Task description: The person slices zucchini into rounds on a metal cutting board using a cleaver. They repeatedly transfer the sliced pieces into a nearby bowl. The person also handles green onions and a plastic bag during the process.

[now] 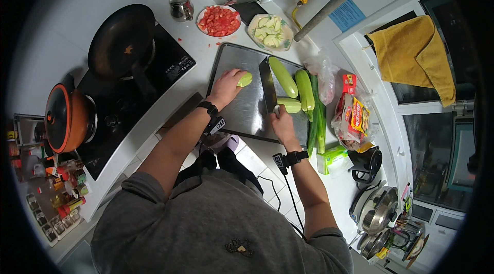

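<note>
My left hand (228,84) holds a short cut piece of zucchini (245,79) at the left part of a metal cutting board (239,116). In my right hand (285,124) is the handle of a cleaver (268,83), its broad dark blade pointing away from me, apart from the held piece. Right of the blade lie a whole pale green zucchini (283,77), a second zucchini (305,89) and a cut length (290,105) near my right hand. Long green cucumbers or similar vegetables (318,119) run along the board's right edge.
Behind the board stand a plate of chopped tomato (218,21) and a bowl of sliced zucchini (270,32). To the left, a wok (121,39) and a lidded orange pot (71,119) sit on a black stove (115,119). Plastic bags (323,75) and a tissue pack (332,158) lie right.
</note>
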`<control>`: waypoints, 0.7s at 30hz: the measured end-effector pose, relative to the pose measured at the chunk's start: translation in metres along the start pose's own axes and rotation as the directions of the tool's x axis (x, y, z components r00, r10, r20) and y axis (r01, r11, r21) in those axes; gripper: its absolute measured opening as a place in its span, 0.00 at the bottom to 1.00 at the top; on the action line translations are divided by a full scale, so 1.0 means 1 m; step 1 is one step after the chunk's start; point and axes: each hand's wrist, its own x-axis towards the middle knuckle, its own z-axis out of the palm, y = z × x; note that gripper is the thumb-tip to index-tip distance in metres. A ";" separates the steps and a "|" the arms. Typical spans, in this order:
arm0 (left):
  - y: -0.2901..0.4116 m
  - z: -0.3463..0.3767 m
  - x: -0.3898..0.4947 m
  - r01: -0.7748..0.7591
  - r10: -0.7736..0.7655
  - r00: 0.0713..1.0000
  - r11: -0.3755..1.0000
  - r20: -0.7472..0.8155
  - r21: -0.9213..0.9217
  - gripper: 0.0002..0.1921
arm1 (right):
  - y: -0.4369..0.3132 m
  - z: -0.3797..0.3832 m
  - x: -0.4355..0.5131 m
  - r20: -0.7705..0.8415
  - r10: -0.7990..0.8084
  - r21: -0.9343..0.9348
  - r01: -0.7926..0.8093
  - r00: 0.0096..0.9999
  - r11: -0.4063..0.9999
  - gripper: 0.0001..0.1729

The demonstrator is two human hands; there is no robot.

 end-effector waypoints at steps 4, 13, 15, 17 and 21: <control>-0.007 0.000 0.000 -0.100 0.101 0.990 0.995 0.099 -0.018 0.26 | -0.008 -0.006 -0.001 0.008 -0.010 0.020 0.009 1.000 1.000 0.21; -0.001 -0.011 -0.015 -0.143 0.138 0.971 0.990 0.194 0.009 0.28 | -0.016 -0.004 -0.020 0.082 -0.069 -0.054 0.074 0.994 0.996 0.25; 0.007 -0.012 -0.022 -0.136 0.119 0.971 0.988 0.207 0.068 0.27 | -0.019 -0.001 -0.023 0.071 -0.124 -0.043 0.127 0.990 0.991 0.25; 0.013 -0.012 -0.024 -0.150 0.129 0.975 0.983 0.183 0.110 0.28 | -0.020 -0.001 -0.025 0.049 -0.178 -0.071 0.181 0.983 0.981 0.24; 0.019 -0.010 -0.021 -0.133 0.103 0.975 0.980 0.196 0.147 0.28 | -0.017 -0.005 -0.032 0.033 -0.265 -0.102 0.267 0.964 0.958 0.22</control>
